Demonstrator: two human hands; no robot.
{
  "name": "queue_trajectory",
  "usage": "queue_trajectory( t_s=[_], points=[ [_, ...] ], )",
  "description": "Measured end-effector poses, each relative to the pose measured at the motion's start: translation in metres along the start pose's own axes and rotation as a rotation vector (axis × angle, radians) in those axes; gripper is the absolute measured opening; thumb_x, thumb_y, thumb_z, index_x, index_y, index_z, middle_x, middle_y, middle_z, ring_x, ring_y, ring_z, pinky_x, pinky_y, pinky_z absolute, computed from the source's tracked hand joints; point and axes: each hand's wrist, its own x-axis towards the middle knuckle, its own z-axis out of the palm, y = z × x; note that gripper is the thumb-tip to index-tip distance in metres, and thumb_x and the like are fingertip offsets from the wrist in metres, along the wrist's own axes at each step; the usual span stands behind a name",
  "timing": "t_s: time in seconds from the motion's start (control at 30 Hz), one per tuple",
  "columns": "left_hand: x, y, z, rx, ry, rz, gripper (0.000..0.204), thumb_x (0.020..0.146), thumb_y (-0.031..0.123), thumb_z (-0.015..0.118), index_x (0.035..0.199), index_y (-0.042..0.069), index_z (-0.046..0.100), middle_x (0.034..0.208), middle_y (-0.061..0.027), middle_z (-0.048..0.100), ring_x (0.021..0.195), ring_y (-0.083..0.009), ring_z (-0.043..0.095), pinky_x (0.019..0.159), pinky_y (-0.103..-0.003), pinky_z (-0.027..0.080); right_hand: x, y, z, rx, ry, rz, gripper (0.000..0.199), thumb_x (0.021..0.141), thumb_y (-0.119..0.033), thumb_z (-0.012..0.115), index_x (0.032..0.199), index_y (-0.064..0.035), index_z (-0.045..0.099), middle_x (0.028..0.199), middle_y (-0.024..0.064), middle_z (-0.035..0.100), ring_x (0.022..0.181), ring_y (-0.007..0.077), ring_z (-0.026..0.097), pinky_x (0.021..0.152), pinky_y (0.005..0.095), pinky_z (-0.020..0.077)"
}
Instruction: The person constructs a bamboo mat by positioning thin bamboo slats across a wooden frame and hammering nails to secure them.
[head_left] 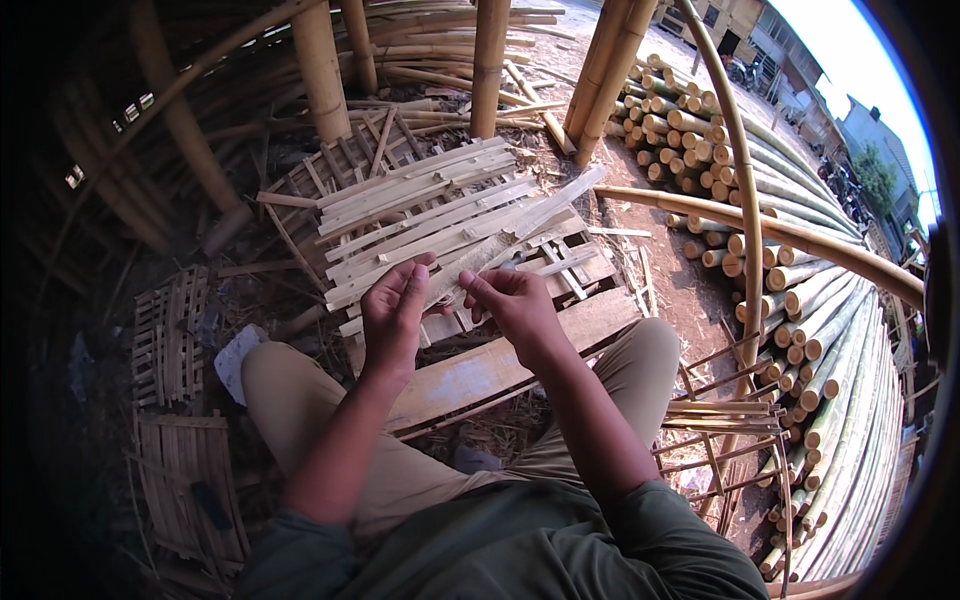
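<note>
Two bare hands nearly meet over a stack of pale bamboo slats (415, 200): the left hand (398, 305) has curled fingers with a narrow gap to the thumb, while the right hand (510, 302) brings thumb and index finger close together. A flat bamboo strip (548, 211) slants from between them toward the far right, above the slats; whether either hand grips it, I cannot tell. Nearer the person lies a wooden plank (490, 376). Cut bamboo poles (840, 375) are piled to the right.
</note>
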Motion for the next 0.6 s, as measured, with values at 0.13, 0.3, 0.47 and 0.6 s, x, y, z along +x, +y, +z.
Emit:
queue_trajectory(
  t_s=[0.13,0.3,0.47,0.6],
  points=[
    [-0.001,-0.002,0.001,0.025,0.014,0.029,0.03,0.099,0.02,0.054,0.115,-0.004,0.061,0.095,-0.0082,0.067,0.074,-0.0087,0.063,0.064,-0.025,0.055,0.004,0.011,0.001,0.057,0.037,-0.021,0.036,0.09,-0.037,0.069,0.075,-0.004,0.067,0.061,-0.0009,0.059,0.051,0.0051,0.051,0.045,0.0209,0.0364],
    [-0.001,-0.004,0.003,0.053,0.031,0.015,0.029,0.099,0.019,0.053,0.113,-0.005,0.062,0.091,-0.0086,0.068,0.067,-0.0104,0.063,0.062,-0.025,0.055,0.002,0.012,-0.007,0.056,-0.01,-0.005,0.029,0.091,-0.03,0.069,0.08,-0.003,0.066,0.066,0.0006,0.059,0.053,0.007,0.051,0.047,0.0224,0.0371],
    [0.0,-0.01,0.006,0.077,0.04,-0.03,0.028,0.099,0.018,0.052,0.114,-0.004,0.062,0.093,-0.0088,0.068,0.067,-0.0112,0.064,0.063,-0.025,0.056,-0.005,0.004,-0.018,0.108,0.009,0.096,0.023,0.09,-0.021,0.068,0.078,-0.0017,0.067,0.062,0.0024,0.061,0.052,0.0064,0.053,0.047,0.0226,0.0375],
    [0.001,-0.011,0.007,0.081,-0.001,-0.044,0.028,0.099,0.016,0.053,0.115,-0.005,0.062,0.1,-0.0099,0.068,0.069,-0.012,0.064,0.063,-0.026,0.057,-0.01,0.004,-0.024,-0.034,0.076,0.031,0.023,0.09,-0.019,0.068,0.085,0.0027,0.07,0.066,0.0038,0.065,0.055,0.0092,0.056,0.051,0.0241,0.0418]
  ],
)
